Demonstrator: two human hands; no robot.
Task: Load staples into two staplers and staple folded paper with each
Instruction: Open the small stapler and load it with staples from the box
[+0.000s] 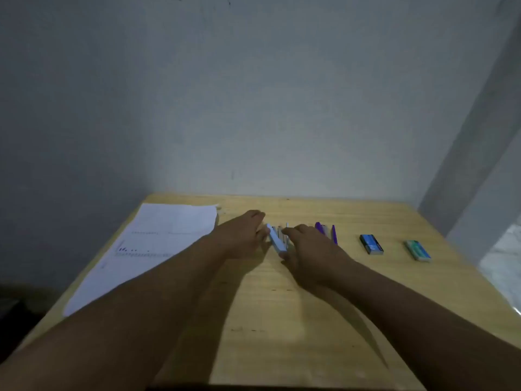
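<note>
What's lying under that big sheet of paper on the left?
Only the wooden table shows around the paper, which lies flat on it, one corner overhanging the table's left edge. Anything thin beneath the sheet would be covered, so I cannot tell.

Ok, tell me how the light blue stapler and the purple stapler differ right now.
The light blue stapler is between both hands, the left hand and right hand touching it; the purple stapler lies untouched to its right. The light blue one is pale, the purple one dark. The light blue one sits nearer the paper, the purple one nearer the staple boxes. Both appear opened up on the wooden table.
</note>
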